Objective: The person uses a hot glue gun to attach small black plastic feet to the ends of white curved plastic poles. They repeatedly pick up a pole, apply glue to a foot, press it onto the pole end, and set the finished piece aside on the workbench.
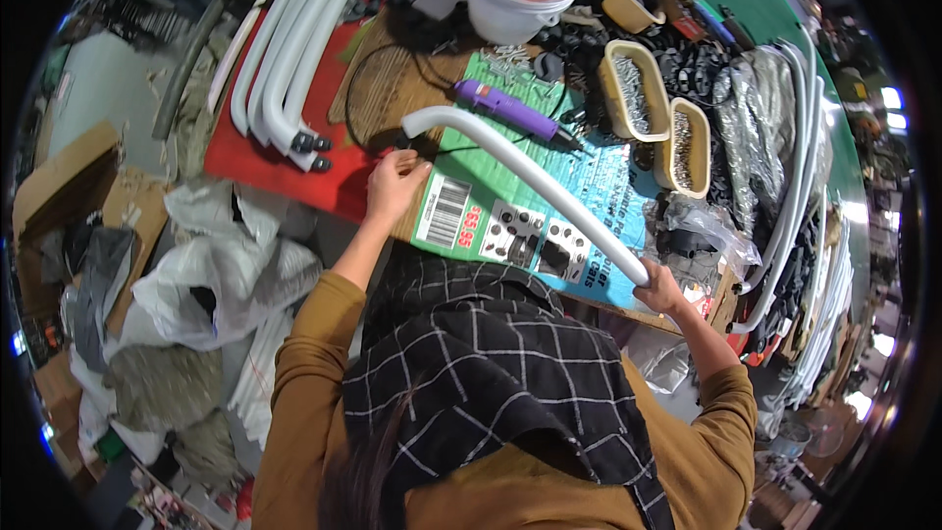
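My right hand (661, 287) grips the lower end of a white bent tube (533, 173) that slants across the worktop in front of me. At the tube's curved far end sits a small black fitting (402, 140). Just below that fitting is my left hand (396, 180), thumb and fingers drawn together; whether something small is between them is hidden. Beyond the tube lies a purple electric screwdriver (508, 110) with a black cord, its tip pointing right. Flattened printed packaging (460, 154), green and blue, covers the worktop under the tube.
Several white tubes with black ends (276, 99) lie on a red sheet (243, 154) at left. A white bucket (508, 18) stands behind loose screws (508, 62). Yellow tubs (666, 125) (706, 184) hold small hardware. More bent tubes (795, 199) line the right side.
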The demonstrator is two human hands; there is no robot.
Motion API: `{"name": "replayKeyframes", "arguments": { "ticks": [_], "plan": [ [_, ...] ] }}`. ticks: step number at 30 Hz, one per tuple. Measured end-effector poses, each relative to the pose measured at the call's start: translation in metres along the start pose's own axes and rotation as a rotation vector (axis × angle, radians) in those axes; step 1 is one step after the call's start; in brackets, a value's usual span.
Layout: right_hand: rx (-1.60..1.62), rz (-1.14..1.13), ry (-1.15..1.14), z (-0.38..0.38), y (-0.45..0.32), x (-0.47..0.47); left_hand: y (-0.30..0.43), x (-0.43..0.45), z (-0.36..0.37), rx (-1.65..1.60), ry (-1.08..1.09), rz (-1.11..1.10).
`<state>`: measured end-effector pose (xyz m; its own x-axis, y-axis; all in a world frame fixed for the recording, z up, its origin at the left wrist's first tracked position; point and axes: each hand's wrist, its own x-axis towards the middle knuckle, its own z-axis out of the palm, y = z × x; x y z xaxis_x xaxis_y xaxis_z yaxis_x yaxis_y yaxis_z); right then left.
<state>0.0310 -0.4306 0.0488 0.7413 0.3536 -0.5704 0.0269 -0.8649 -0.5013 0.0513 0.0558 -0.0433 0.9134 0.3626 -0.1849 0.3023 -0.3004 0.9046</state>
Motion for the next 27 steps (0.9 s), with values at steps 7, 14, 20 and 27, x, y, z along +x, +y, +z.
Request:
{"name": "replayKeyframes", "arguments": {
  "ticks": [7,14,20,27],
  "plan": [
    [-0.073,-0.027,-0.012,-0.004,0.061,-0.019,0.004,-0.025,0.018,0.181,-0.066,-0.214],
    [-0.577,0.092,-0.062,-0.036,0.065,0.017,-0.002,-0.049,0.056,0.24,-0.482,-0.247],
    [-0.251,-0.216,0.525,-0.03,-0.041,0.168,0.004,-0.043,0.065,0.228,-0.446,-0.307],
    [-0.136,0.05,0.592,-0.025,-0.093,0.271,0.016,-0.052,0.051,0.351,-0.412,-0.241]
  ]
}}
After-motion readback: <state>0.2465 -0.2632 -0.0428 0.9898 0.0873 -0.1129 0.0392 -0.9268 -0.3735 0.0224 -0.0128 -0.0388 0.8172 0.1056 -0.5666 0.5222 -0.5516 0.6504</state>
